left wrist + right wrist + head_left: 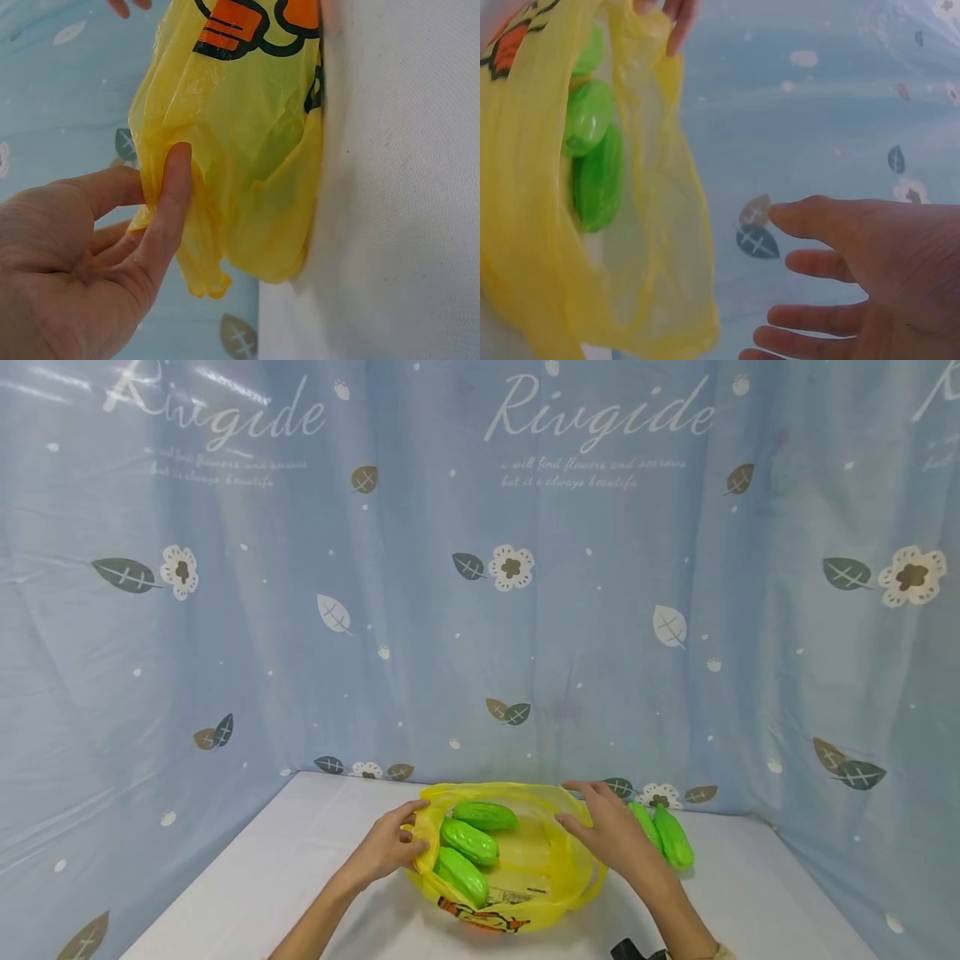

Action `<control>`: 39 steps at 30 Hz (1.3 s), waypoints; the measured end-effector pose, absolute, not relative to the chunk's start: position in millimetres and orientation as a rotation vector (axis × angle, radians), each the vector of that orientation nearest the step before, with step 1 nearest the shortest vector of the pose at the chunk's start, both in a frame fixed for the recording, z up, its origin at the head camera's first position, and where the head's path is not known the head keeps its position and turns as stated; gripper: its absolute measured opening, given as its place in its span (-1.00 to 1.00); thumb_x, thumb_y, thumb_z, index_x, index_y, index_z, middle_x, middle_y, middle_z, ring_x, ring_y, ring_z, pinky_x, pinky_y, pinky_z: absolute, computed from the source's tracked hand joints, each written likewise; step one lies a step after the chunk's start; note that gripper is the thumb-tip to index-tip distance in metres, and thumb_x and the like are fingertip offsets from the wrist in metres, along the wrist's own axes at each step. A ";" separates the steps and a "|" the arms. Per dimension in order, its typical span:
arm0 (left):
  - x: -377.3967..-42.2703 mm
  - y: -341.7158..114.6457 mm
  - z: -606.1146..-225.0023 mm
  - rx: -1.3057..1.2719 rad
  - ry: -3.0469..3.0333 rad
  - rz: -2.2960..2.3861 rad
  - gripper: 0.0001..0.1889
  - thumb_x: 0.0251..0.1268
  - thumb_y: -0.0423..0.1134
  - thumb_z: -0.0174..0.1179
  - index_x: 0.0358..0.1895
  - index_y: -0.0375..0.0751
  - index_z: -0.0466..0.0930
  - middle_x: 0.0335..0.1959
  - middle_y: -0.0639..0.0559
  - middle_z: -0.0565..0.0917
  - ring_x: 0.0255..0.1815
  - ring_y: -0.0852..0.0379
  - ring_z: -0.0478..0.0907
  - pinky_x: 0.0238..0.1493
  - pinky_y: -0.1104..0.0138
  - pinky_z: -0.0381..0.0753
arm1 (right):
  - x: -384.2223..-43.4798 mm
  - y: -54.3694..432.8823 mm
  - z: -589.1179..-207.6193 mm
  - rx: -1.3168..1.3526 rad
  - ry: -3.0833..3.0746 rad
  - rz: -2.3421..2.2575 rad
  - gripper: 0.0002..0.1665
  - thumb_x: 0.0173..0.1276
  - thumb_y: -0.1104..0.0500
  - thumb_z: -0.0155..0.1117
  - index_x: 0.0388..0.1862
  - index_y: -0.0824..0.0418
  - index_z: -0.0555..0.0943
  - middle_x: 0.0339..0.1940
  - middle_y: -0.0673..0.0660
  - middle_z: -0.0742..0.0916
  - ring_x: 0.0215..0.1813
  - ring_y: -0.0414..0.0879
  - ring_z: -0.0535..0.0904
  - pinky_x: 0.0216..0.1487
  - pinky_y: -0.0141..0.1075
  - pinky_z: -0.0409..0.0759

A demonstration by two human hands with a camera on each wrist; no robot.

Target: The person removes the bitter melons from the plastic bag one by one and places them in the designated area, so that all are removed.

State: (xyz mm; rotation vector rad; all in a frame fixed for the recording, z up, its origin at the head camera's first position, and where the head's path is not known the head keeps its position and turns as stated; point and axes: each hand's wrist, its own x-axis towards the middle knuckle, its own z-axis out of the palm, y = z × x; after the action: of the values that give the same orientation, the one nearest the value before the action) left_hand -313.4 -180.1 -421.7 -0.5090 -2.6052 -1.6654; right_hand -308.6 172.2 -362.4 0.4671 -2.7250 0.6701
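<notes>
A yellow plastic bag [536, 856] lies on the table with its mouth spread wide, an orange-and-black print on its near side. Inside it, toward the left, are three bright green cucumber-like vegetables [469, 842]. My left hand [386, 843] pinches the bag's left rim between thumb and fingers, as the left wrist view shows up close [112, 240]. At the bag's right side my right hand [611, 831] is held with fingers extended and spread, holding nothing. In the right wrist view that hand [855, 277] stands apart from the yellow rim.
Two more green vegetables [673, 839] lie on the white table [330, 818] right of the bag, partly behind the right hand. A small black object [628, 950] shows at the bottom edge. A blue patterned curtain [420, 652] encloses the table's back and sides.
</notes>
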 end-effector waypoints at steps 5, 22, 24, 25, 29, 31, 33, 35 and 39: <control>-314.4 -178.8 -421.1 -0.521 -2.600 -1.651 -0.30 0.23 -0.40 0.28 0.44 -0.37 0.22 0.12 -0.40 0.47 -0.31 0.06 0.63 -0.48 0.23 0.76 | -307.8 160.9 -363.7 0.493 -2.718 0.673 -0.44 0.33 -0.06 0.33 0.28 0.04 0.52 0.21 0.21 0.60 0.11 0.14 0.62 0.05 0.10 0.66; -314.1 -180.1 -423.2 -0.492 -2.614 -1.675 -0.29 0.24 -0.40 0.28 0.45 -0.38 0.20 0.12 -0.40 0.46 -0.29 0.08 0.65 -0.48 0.21 0.76 | -306.9 126.1 -378.9 0.720 -2.727 0.760 -0.46 0.33 -0.05 0.34 0.25 0.03 0.51 0.14 0.17 0.62 0.06 0.08 0.62 -0.03 -0.01 0.68; -314.0 -180.3 -423.7 -0.492 -2.617 -1.682 -0.28 0.23 -0.40 0.28 0.45 -0.38 0.20 0.11 -0.39 0.46 -0.28 0.08 0.66 -0.48 0.22 0.76 | -306.5 122.1 -382.0 0.736 -2.739 0.762 -0.46 0.32 -0.07 0.34 0.24 0.01 0.52 0.09 0.13 0.63 0.00 0.02 0.62 -0.08 -0.06 0.68; -314.0 -180.3 -423.9 -0.495 -2.618 -1.682 -0.28 0.23 -0.40 0.28 0.45 -0.39 0.20 0.11 -0.39 0.46 -0.27 0.08 0.66 -0.48 0.23 0.76 | -306.3 120.3 -383.1 0.742 -2.747 0.762 -0.46 0.32 -0.08 0.34 0.25 0.00 0.51 0.07 0.12 0.64 -0.03 0.01 0.63 -0.10 -0.08 0.68; -313.8 -179.4 -423.7 -0.506 -2.612 -1.693 -0.28 0.23 -0.40 0.29 0.44 -0.40 0.20 0.12 -0.39 0.47 -0.25 0.05 0.67 -0.48 0.19 0.76 | -304.3 114.6 -384.6 0.751 -2.782 0.784 -0.45 0.31 -0.09 0.34 0.24 -0.01 0.51 0.08 0.14 0.65 -0.01 0.07 0.64 -0.11 -0.02 0.68; -313.8 -179.0 -423.2 -0.514 -2.608 -1.698 -0.28 0.23 -0.40 0.29 0.44 -0.40 0.19 0.12 -0.39 0.48 -0.24 0.03 0.68 -0.48 0.18 0.77 | -303.1 111.9 -385.3 0.755 -2.798 0.780 -0.44 0.32 -0.10 0.34 0.25 0.00 0.50 0.11 0.16 0.64 0.03 0.11 0.63 -0.09 0.02 0.68; -313.9 -178.6 -422.8 -0.520 -2.607 -1.703 -0.28 0.23 -0.40 0.29 0.44 -0.40 0.19 0.13 -0.39 0.48 -0.24 0.02 0.68 -0.47 0.17 0.77 | -302.0 109.1 -386.1 0.763 -2.805 0.772 -0.44 0.32 -0.09 0.33 0.25 0.02 0.50 0.13 0.18 0.64 0.05 0.13 0.63 -0.08 0.03 0.68; -314.1 -178.3 -422.4 -0.523 -2.608 -1.704 -0.28 0.23 -0.40 0.29 0.45 -0.40 0.18 0.13 -0.39 0.48 -0.23 0.02 0.68 -0.47 0.18 0.77 | -301.9 106.3 -387.7 0.774 -2.807 0.758 -0.45 0.32 -0.08 0.33 0.24 0.04 0.51 0.13 0.19 0.64 0.06 0.12 0.63 -0.05 0.03 0.68; -314.6 -177.5 -421.8 -0.523 -2.617 -1.689 -0.28 0.23 -0.40 0.29 0.44 -0.40 0.19 0.13 -0.40 0.47 -0.25 0.04 0.68 -0.48 0.20 0.76 | -302.0 100.7 -390.1 0.789 -2.811 0.750 -0.45 0.32 -0.09 0.33 0.24 0.05 0.52 0.15 0.20 0.63 0.07 0.10 0.63 0.00 0.00 0.67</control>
State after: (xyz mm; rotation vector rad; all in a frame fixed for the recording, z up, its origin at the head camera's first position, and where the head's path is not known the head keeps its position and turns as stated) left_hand -314.6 -177.5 -421.8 -0.5226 -2.6165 -1.6894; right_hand -302.0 100.7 -390.1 0.7889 -2.8111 0.7501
